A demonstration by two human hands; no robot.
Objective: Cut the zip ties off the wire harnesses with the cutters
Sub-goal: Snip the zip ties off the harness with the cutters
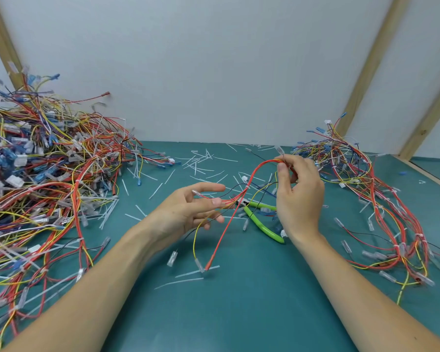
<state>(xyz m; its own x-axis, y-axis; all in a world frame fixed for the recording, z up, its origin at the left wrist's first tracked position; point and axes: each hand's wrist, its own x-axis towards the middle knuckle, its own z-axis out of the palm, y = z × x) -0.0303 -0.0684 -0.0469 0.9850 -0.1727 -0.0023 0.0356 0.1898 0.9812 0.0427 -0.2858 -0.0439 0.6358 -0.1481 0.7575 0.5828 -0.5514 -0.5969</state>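
A small wire harness [241, 196] of red, yellow and black wires hangs between my two hands above the green mat. My right hand [299, 196] pinches its upper loop between thumb and fingers. My left hand [191, 212] holds the lower strands, its fingers stretched out and the thumb lying across the wires. A white zip tie [247, 187] still binds the red wires between the hands. The green-handled cutters [263, 222] lie on the mat under the harness, partly hidden by my right hand. Neither hand touches them.
A large heap of tangled harnesses [43, 179] fills the left side. A smaller pile [366, 199] lies on the right. Several cut white zip ties [201, 161] are scattered over the green mat [229, 313]. A white wall with wooden battens stands behind.
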